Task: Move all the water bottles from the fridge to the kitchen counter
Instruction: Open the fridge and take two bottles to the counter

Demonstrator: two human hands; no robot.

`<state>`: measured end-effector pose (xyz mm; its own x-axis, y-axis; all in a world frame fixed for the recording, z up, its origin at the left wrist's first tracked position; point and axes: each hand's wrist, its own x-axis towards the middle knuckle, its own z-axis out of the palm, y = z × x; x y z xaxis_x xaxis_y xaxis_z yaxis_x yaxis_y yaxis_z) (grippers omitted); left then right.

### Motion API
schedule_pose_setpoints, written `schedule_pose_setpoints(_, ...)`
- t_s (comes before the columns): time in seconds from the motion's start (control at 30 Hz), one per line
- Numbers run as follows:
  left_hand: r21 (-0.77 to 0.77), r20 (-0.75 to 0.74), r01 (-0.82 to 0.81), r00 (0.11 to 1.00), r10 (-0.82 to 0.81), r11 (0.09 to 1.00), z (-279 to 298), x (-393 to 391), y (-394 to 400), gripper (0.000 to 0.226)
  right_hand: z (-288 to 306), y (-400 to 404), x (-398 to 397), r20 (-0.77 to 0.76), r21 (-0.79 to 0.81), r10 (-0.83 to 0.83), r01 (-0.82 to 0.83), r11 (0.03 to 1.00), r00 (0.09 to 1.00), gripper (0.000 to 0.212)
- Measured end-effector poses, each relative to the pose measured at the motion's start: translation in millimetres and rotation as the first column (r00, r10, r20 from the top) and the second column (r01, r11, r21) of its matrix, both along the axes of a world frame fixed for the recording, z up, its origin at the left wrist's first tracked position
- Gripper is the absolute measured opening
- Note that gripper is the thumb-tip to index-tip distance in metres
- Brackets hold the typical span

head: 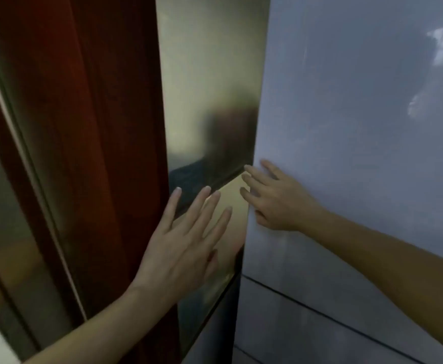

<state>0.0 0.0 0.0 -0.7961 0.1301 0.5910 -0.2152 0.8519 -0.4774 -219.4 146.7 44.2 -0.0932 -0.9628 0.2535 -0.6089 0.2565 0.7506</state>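
While no bottle showed, both hands, left hand [181, 240] and right hand [275, 198], reached straight-fingered, holding nothing, at the pale grey glossy fridge door's [359, 127] left edge, every bottle seemingly left.

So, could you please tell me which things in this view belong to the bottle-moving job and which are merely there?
Belongs to the job:
- fridge door, pale grey and closed; no water bottles in view
- right hand, fingers at the door's left edge
- left hand, open, fingers straight, beside that edge

Merely there:
- golden side panel of the fridge
- dark red wooden panel on the left
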Motion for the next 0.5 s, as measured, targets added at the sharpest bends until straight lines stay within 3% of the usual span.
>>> schedule_pose_setpoints(0.2, -0.101, 0.075, -0.052, 0.995, 0.06, 0.994, -6.3, -4.9, -7.4, 0.076, 6.3, -15.3, -6.7, -0.073, 0.122, -0.052, 0.061, 0.991, 0.996, 0.05)
schedule_pose_setpoints(0.5, -0.114, 0.068, -0.113, 0.99, 0.121, 0.987, -7.4, -8.2, -7.8, 0.077, 7.7, -11.6, -9.5, -0.084, 0.123, -0.048, 0.058, 0.991, 0.995, 0.044)
